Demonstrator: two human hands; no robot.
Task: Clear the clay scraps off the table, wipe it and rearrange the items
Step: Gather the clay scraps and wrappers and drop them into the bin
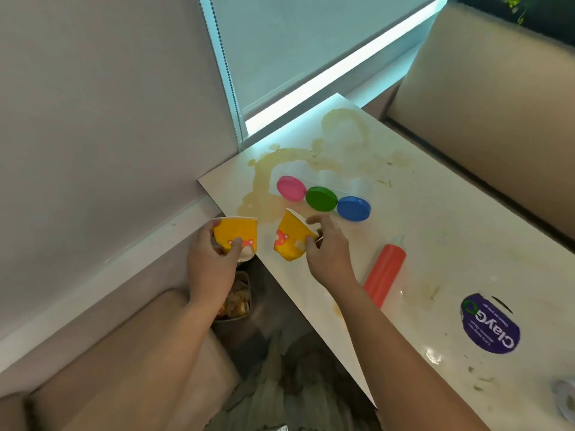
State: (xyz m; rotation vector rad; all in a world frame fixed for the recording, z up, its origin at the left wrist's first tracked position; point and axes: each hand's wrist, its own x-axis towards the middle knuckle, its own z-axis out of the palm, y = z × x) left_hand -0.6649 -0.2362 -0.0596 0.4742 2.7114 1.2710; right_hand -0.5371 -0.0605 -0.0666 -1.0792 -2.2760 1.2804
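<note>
Off the left edge of the table (pixel 435 244), above a floor bin (pixel 248 290) in which crumpled waste can be seen, a yellow paper cup (pixel 235 233) is held tilted. Such a cup is judged very light and thin-walled, easily crushed, so it is best taken round the middle of its wall with gentle pressure. It is gripped in just that way by the left hand (pixel 211 259), the thumb curled across the printed side and the fingers wrapped behind. Whether anything is left inside cannot be told.

Just to the right, over the table's near corner, a second yellow cup (pixel 291 241) is held tilted. It is pinched by the right hand (pixel 326 253), with the thumb pressed to the wall and the fingers curled loosely over its upper edge.

Farther along, three tubs are laid on their sides in a touching row, capped by a pink lid (pixel 291 188), a green lid (pixel 321 198) and a blue lid (pixel 353 208), at the edge of a yellowish smear (pixel 280 160). These are judged stiff and likely to roll. An orange roller (pixel 385 275) is seen beside the right forearm, then a purple ClayGo label (pixel 490 325). Small green clay scraps (pixel 478 387) are scattered near it; being soft and sticky, they are probably better scraped than pinched.
</note>
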